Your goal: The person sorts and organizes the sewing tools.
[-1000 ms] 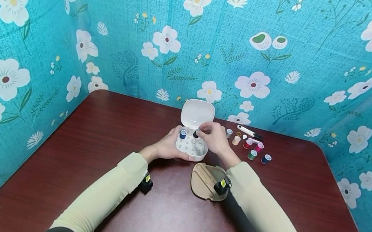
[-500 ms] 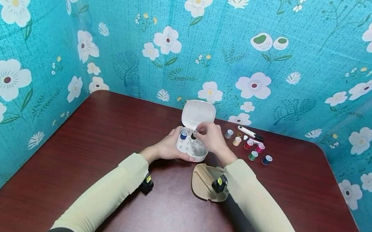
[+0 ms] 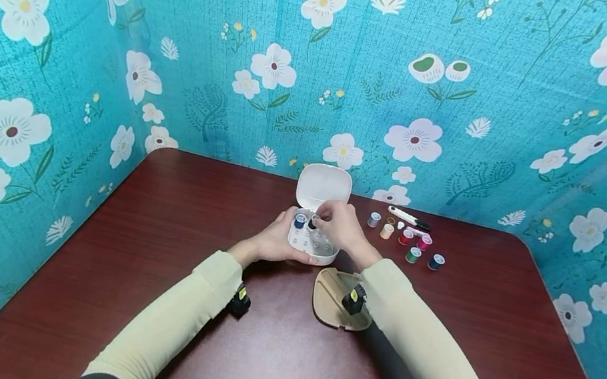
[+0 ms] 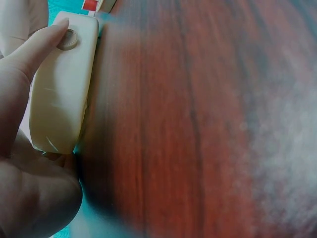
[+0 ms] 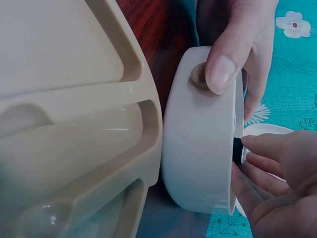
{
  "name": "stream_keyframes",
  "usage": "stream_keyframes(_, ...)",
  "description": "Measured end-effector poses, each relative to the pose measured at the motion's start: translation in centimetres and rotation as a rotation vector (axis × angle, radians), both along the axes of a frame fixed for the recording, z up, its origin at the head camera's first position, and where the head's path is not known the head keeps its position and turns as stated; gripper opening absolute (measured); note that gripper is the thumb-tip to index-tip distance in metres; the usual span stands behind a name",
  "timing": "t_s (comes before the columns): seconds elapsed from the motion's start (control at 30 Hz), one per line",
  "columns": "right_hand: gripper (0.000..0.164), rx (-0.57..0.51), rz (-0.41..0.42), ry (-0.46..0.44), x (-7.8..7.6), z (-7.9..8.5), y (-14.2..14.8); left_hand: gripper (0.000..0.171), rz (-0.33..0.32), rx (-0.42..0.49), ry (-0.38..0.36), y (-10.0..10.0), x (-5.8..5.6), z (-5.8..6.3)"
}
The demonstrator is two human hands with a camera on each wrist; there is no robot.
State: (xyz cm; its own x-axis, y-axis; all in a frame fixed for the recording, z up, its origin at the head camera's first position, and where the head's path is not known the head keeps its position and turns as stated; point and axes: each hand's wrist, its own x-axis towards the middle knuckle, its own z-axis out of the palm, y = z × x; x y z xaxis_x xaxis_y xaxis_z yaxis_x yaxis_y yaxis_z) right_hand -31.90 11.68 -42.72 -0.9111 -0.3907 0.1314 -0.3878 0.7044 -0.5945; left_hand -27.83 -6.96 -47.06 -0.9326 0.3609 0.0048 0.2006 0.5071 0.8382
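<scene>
A white sewing box (image 3: 321, 260) stands on the table with its lid (image 3: 324, 186) raised at the back. My left hand (image 3: 272, 242) grips its left side; in the right wrist view that thumb presses the front wall beside a round tan button (image 5: 199, 76). Between thumb and fingers, my right hand (image 3: 342, 225) pinches a black thread spool (image 5: 237, 150), partly inside the box opening. Just left of it, a blue thread spool (image 3: 300, 220) sits among rows of small pegs. The black spool's lower end is hidden by the box wall.
A tan compartment tray (image 3: 328, 299) lies in front of the box, under my right wrist. To the right are a green spool (image 3: 413, 255), a dark blue spool (image 3: 436, 262), several other spools and a white tool with a black end (image 3: 408, 217). Floral cloth hangs behind.
My right hand has moved slightly left and down with the black spool, closer to the blue one. The left hand and box stay put.
</scene>
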Motion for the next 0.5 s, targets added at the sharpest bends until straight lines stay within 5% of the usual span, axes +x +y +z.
stream_keyframes(0.5, 0.011, 0.043, 0.004, 0.018, -0.22, -0.59, -0.50, 0.113, -0.002, 0.002, 0.013, -0.04, 0.01, -0.04)
